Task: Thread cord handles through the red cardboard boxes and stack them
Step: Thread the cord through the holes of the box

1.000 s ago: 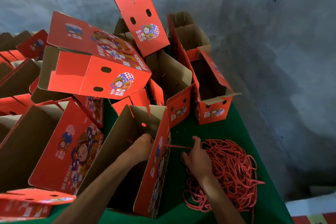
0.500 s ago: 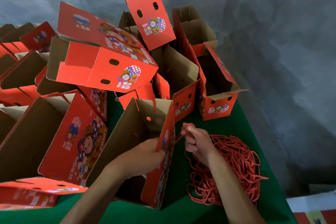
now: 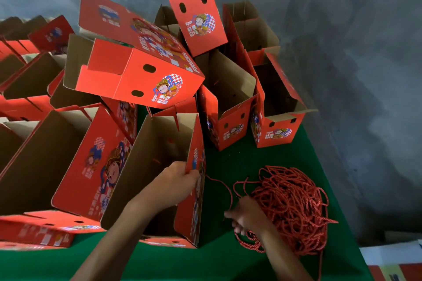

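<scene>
On the green table (image 3: 262, 162), an open red cardboard box (image 3: 159, 166) is held upright at the front, its brown inside facing the camera. Its right wall is gripped near the top edge by the left hand (image 3: 180, 180), the fingers curled over the rim from inside. A single red cord (image 3: 222, 186) is seen leaving the outer face of that wall and curving down over the cloth towards the right hand (image 3: 245, 217), which is lowered at the left edge of a tangled heap of red cords (image 3: 294, 210); its fingers are bent, but blur keeps it from being told whether a cord is pinched. Behind the held box, more red boxes are piled loosely: one box on its side (image 3: 141, 75) with two oval holes showing is propped above the others, a flat panel (image 3: 194, 7) is tilted up behind it, and two open boxes (image 3: 233, 121) are set upright to the right, close beside one another. A grey wall (image 3: 342, 52) is seen behind.
</scene>
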Demonstrator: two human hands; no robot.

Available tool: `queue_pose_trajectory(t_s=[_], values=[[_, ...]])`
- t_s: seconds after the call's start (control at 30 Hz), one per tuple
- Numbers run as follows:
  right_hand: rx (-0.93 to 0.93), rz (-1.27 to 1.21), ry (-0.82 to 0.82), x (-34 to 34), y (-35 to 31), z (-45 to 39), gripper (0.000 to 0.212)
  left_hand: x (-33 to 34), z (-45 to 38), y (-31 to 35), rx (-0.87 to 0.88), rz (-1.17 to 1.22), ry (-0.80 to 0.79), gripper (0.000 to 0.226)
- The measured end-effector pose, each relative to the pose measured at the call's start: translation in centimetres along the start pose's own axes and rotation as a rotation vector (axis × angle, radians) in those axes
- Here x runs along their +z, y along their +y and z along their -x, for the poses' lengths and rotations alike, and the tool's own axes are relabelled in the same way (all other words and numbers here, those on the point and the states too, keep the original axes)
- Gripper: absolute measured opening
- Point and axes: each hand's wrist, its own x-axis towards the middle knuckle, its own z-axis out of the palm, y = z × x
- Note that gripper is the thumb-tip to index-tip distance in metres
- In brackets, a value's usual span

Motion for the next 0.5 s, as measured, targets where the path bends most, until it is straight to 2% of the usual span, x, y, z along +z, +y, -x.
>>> queue_pose_trajectory(t_s=[0.03,0.1,0.2,0.27,0.4,0.43,0.5], values=[[0.023,0.023,-0.009,0.8,0.1,0.1,0.024,-0.3,-0.1,-0.5,-0.021,0.048,-0.045,0.036],[0.086,0.039,0.080,2.2,-0.1,-0.1,0.024,-0.7,0.1,-1.5,-0.058,0.136,-0.146,0.040],[0.144,-0.049,0.123,4.1,-0.6,-0.9,0.013,-1.0,0.5,-3.1,-0.061,0.203,-0.226,0.053],[0.123,-0.047,0.110,4.6,-0.9,-1.3,0.006,-1.1,0.7,-3.8,-0.054,0.234,-0.254,0.065],[0.095,-0.072,0.088,4.6,-1.4,-1.1,0.003,-1.6,0.9,-4.6,-0.067,0.330,-0.222,0.080],[0.089,-0.099,0.081,4.4,-1.5,-0.8,0.005,-1.7,0.9,-4.8,-0.077,0.347,-0.210,0.078],[0.011,-0.186,0.072,4.0,-1.7,0.0,0.023,-1.8,0.7,-5.2,-0.078,0.380,-0.197,0.070]])
